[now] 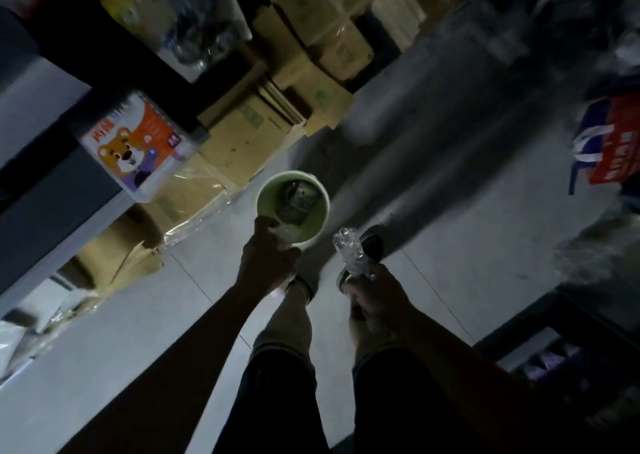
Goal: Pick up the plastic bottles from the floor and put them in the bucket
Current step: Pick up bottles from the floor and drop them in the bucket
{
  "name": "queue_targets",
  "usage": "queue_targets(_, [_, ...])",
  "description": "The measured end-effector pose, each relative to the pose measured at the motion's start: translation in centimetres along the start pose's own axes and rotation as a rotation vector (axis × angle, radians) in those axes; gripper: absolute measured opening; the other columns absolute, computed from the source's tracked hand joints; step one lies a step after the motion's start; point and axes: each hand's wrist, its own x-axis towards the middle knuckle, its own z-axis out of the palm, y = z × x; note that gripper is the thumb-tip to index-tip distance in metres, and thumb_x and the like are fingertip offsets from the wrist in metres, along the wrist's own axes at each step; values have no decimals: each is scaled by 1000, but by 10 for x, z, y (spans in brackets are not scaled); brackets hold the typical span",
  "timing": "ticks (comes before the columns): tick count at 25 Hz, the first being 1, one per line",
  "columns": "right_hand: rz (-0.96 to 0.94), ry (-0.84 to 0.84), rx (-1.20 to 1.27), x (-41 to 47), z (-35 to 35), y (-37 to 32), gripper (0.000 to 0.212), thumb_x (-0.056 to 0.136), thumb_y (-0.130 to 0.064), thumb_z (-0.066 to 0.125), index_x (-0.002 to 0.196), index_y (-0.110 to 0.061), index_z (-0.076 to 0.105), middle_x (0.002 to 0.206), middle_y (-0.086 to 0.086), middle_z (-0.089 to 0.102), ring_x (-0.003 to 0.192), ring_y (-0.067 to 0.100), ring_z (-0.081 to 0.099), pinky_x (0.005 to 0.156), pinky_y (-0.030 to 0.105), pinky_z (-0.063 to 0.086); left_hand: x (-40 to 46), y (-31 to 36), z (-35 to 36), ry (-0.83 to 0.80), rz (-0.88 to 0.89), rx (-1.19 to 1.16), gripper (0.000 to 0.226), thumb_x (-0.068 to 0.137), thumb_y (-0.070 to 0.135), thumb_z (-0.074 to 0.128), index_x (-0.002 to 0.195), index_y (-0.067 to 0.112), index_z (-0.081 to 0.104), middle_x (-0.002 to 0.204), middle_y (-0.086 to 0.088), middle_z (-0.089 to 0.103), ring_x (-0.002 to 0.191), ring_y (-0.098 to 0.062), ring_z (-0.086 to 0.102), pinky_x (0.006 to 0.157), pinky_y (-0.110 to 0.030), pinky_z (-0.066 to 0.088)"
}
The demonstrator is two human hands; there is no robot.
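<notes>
- Cardboard boxes [242, 138] line the floor at left.
- Left hand [268, 254] grasps a clear bottle [285, 237] over the bucket [293, 207] rim.
- Right hand [375, 296] is curled round a crumpled bottle [348, 251], just right of the bucket.

Bare forearms, dark rolled-cuff trousers [277, 394], dark shoes [372, 245]
</notes>
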Motion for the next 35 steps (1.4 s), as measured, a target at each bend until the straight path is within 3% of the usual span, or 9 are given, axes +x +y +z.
queue_targets(4, [5,1,-95,162,73,1,31,95,-47,62,92,-16,67,73,1,70,57,9,69,55,25,56,126,-74,71,207,-348,-403,51,72,30,80,118,27,59,105,-8,75,95,-34,74,87,-49,60])
queue_targets(6, [-68,46,-176,233,103,1,36,95,-54,58,89,-19,67,83,1,69,71,12,67,61,27,49,177,-109,108,244,-443,-459,57,73,36,80,126,28,61,116,-9,73,104,-35,71,94,-42,58])
queue_targets(12, [-210,10,-276,330,136,6,64,93,-60,57,138,-14,52,128,6,64,91,14,62,68,24,41,236,-165,147,190,-365,-246,92,78,48,82,155,27,36,145,-10,54,129,-28,54,105,-39,48])
queue_targets(15, [-181,13,-382,294,123,24,68,98,-57,51,147,-11,42,131,7,60,84,6,48,58,20,32,198,-166,137,116,-352,-117,63,90,31,72,147,19,47,138,-14,56,125,-31,55,96,-33,46])
queue_targets(19, [-130,-29,-370,216,95,31,67,99,-45,52,150,-5,37,113,11,73,107,26,64,80,30,40,122,-142,107,19,-247,74,21,90,20,61,108,10,66,111,-15,65,102,-36,64,84,-44,55])
queue_targets(21, [-197,-63,-410,174,81,30,61,99,-42,52,147,-6,41,104,6,75,105,23,66,81,30,40,84,-123,91,-3,-189,134,20,91,23,60,106,12,67,114,-12,63,101,-33,64,84,-44,54])
queue_targets(27, [-392,-162,-670,72,31,17,56,96,-46,52,143,-17,46,137,9,61,121,25,60,101,44,50,-7,-70,52,-47,-200,197,28,95,28,57,119,16,63,115,-13,71,107,-38,67,90,-47,55])
queue_targets(31, [-573,-152,-832,10,-8,12,54,96,-48,52,142,-19,47,139,5,60,121,24,59,93,29,43,-85,-39,37,7,-203,96,39,88,41,53,116,18,67,113,-12,72,104,-34,68,91,-46,56])
queue_targets(35, [-613,-210,-1018,-43,-36,9,61,91,-53,43,143,-22,44,141,7,56,122,26,57,94,36,43,-163,-39,43,92,-247,68,28,94,36,59,116,21,66,113,-8,73,102,-32,69,88,-43,57])
